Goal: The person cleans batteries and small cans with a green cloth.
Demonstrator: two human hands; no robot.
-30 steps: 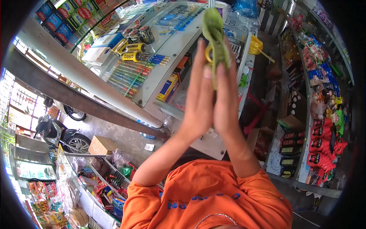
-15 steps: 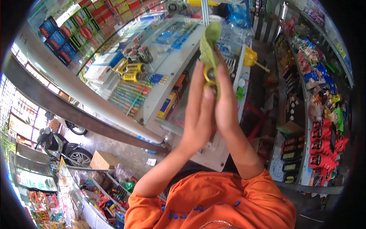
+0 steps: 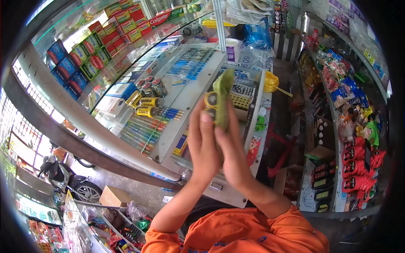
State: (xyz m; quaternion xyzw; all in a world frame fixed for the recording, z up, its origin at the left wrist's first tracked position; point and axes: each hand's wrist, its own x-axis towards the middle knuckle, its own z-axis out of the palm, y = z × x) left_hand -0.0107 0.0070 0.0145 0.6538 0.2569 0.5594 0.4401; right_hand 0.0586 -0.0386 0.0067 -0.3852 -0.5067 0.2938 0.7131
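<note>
Closed almost palm to palm, the left hand (image 3: 203, 154) and right hand (image 3: 234, 158) hold a green cloth-like piece (image 3: 225, 90) and at least two yellow batteries (image 3: 211, 99) upright between them, in front of a glass-topped counter (image 3: 206, 75). At the counter's right side is an open compartment (image 3: 260, 95). On the floor to the left stands a cardboard carton (image 3: 114, 197), its contents out of sight. Within the compartment, beyond the fingers, a shallow box (image 3: 241, 114) holds tight rows of small cylinders, yellow-ended nearer and pale behind; how many is too fine to tell. A white tub (image 3: 236, 49) with a purple label stands behind the compartment; what it holds cannot be made out. Next in size, the cloth-like piece looks light, soft and limp, so it should be pinched low in its fold, where the palms can brace it. The batteries, their round ends showing on the cloth's left side, should feel stiff, dense and smooth, apt to roll or slip; they are best taken around their sides, squeezed together.
</note>
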